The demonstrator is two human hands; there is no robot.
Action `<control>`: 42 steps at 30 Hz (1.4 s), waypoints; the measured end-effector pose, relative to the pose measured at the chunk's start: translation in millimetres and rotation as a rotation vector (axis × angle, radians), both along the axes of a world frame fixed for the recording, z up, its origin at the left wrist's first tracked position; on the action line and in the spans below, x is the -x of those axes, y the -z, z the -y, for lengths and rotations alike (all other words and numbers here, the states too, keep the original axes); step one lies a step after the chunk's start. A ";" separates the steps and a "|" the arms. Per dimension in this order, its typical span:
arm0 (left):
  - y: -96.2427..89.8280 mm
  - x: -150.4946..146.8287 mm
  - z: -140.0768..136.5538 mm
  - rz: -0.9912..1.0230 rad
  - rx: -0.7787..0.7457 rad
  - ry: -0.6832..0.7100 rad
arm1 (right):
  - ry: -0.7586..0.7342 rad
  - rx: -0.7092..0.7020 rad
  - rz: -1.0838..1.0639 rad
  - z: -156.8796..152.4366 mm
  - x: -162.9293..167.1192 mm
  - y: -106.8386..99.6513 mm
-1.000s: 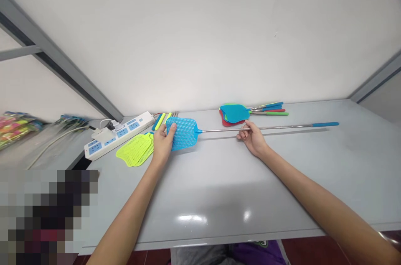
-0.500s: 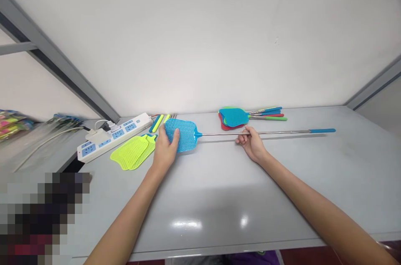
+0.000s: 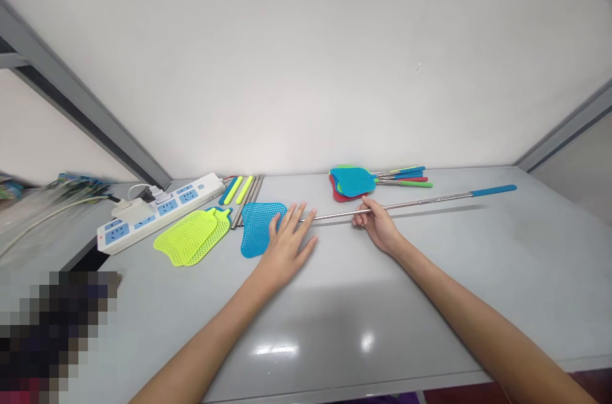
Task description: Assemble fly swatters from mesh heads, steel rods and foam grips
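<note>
A blue fly swatter [image 3: 261, 229] with a long, extended metal rod lies across the middle, its head at the left and its blue grip at the right, raised and tilted. My right hand [image 3: 375, 224] is closed around the rod near its middle. Over the right part of the swatter's head, my left hand [image 3: 289, 245] is spread, fingers apart, covering the joint of head and rod. Left of it lie loose yellow-green swatter heads [image 3: 191, 235], with a bit of blue showing beneath. Behind them are loose metal rods [image 3: 248, 200] and yellow and blue grips [image 3: 238, 190].
A pile of whole swatters [image 3: 354, 181] in blue, red and green lies against the back wall. At the left stands a white power strip [image 3: 160, 209] with plugs and a cable. Plastic-wrapped items [image 3: 71, 194] lie beyond it. The grey table's front edge [image 3: 306, 391] runs below my arms.
My left hand has let go of the swatter's head and spread over its right side. The head has come lower and the grip end now tilts up. My right hand keeps hold of the rod.
</note>
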State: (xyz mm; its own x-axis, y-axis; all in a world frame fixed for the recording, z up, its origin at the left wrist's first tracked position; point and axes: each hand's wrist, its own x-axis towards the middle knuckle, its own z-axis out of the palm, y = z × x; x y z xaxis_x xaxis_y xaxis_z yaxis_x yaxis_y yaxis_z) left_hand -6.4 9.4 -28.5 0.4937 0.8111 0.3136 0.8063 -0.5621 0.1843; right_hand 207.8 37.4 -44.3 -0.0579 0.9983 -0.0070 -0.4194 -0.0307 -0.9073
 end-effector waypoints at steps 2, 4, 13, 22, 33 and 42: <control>-0.2 0.0 0.1 -0.004 0.019 0.017 | -0.010 -0.018 0.019 0.5 0.6 0.2; -0.4 1.8 -1.6 -0.007 0.030 0.025 | -0.014 -0.025 0.020 0.6 0.7 0.3; 4.3 8.7 -6.8 -0.005 0.073 0.106 | -0.019 -0.033 0.009 1.3 -1.2 0.2; 1.8 10.8 -8.7 -0.004 0.059 0.183 | -0.045 -0.077 0.063 1.4 -1.3 0.8; -3.6 1.6 -1.2 0.012 0.077 0.134 | 0.153 -0.055 -0.099 -0.8 -1.2 2.8; -0.1 -2.0 -3.1 0.057 0.201 0.160 | 0.205 0.011 -0.178 -6.4 -3.8 6.3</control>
State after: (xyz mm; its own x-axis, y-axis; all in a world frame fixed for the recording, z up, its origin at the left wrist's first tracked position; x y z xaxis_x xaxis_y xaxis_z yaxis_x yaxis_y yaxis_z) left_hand -4.4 12.5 -28.4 0.6068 0.7729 0.1856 0.6951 -0.6292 0.3478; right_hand 211.7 43.8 -50.7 0.1437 0.9893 -0.0252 -0.5709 0.0621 -0.8187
